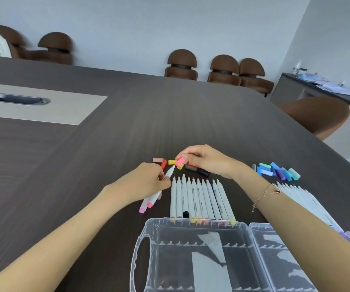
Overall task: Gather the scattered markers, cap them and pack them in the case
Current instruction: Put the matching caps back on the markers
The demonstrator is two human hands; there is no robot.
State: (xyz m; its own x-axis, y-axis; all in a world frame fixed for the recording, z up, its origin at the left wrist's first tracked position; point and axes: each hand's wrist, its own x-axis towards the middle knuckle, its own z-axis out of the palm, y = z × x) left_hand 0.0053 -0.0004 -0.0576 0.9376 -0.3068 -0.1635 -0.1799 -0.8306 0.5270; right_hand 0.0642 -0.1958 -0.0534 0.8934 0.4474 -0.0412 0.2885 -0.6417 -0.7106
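Left hand [148,182] curled round a white-barrelled marker [159,190], tip pointing far and right, pink rear cap toward the near left; a second pink-ended marker [143,207] lies just beside it, partly under the hand. Right hand [203,160] pinches a pink cap [180,161] between thumb and fingertips, just beyond the held marker's tip, not yet on it. Loose warm-coloured caps [171,162] (tan, red, yellow, brown, black) scattered on the table [64,165] under and around the right hand. Row of uncapped markers [199,201] lies side by side, tips pointing far, near ends against the clear plastic case [191,249], which sits open at the near edge, handle to the left. Far right: cluster of blue, purple and teal caps [275,170]; nearer, another row of white markers [302,199] partly behind the right forearm. Gold bracelet [264,194] on right wrist. Brown chairs [181,64] along the far wall.
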